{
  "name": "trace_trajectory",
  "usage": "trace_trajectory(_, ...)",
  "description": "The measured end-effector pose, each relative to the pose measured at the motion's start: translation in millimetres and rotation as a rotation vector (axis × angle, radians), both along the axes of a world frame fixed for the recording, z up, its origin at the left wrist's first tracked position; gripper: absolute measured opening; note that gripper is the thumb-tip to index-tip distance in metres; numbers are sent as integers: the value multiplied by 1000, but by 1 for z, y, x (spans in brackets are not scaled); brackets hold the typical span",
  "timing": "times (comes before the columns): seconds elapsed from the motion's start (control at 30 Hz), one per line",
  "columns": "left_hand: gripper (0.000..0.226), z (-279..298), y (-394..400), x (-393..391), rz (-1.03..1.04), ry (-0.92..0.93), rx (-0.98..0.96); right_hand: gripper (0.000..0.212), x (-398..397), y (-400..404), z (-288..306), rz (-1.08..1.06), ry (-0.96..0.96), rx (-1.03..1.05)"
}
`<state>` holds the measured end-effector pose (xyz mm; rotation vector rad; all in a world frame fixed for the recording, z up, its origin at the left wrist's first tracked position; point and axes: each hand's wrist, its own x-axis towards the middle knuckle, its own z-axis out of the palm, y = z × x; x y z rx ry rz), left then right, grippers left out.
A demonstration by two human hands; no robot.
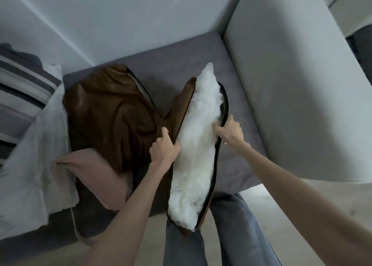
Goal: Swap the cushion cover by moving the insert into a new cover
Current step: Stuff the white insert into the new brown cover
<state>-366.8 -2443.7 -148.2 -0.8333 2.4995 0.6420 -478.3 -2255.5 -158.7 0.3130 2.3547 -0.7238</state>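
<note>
Insert: the white insert point(196, 145) stood on edge in the lower centre of the frame, running from near the person's knees up toward the middle, wedged in the gaping mouth of a brown cover point(182, 106) with dark zip edges on both sides.
Head view, left hand: the left hand point(164, 145) sat at centre frame, fingers curled and pinching the cover's left edge against the insert.
Head view, right hand: the right hand point(229, 130), right of centre, gripped the cover's right zip edge with curled fingers, touching the insert.
Second cover: another brown cover point(108, 112) lay crumpled left of centre on the grey sofa seat point(173, 68); which cover was the new one could not be told.
Other things: a pink cushion point(90, 173) lay lower left, a white cushion point(38, 145) and striped fabric point(18, 88) at far left.
Risk: the insert looked bunched, so a corner might stay folded inside, or stuffing fabric could catch in the zip if the edges were pulled unevenly.
Risk, balance: the upright bundle might topple off the knees if either grip slackened.
</note>
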Motion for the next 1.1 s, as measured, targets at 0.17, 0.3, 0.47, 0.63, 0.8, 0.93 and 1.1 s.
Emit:
trace_trajectory(0.17, 43, -11, -10, -71, 13, 14, -43, 54, -80, -15, 3, 68, 301, 0)
trace_trajectory(0.3, 39, -14, -12, -132, -43, 116, -90, 47, -109, -34, 12, 214, 625, -179)
trace_trajectory(0.47, 40, -26, -8, -200, -93, 209, -175, 57, -89, -57, -13, 388, 532, -244)
trace_trajectory(0.63, 25, -36, -22, -234, -110, 234, -230, 70, -60, -69, -38, 398, 425, -253)
trace_trajectory(0.8, 9, -25, -19, -239, -279, 337, -289, 70, -66, -73, -47, 489, 247, -264)
trace_trajectory(0.93, 12, -14, -11, -225, -429, 419, -373, 56, -114, -94, -50, 471, 178, -255)
trace_trajectory(1.1, 47, -2, -20, -220, -280, 309, -321, 80, -82, -105, -32, 599, 289, -144)
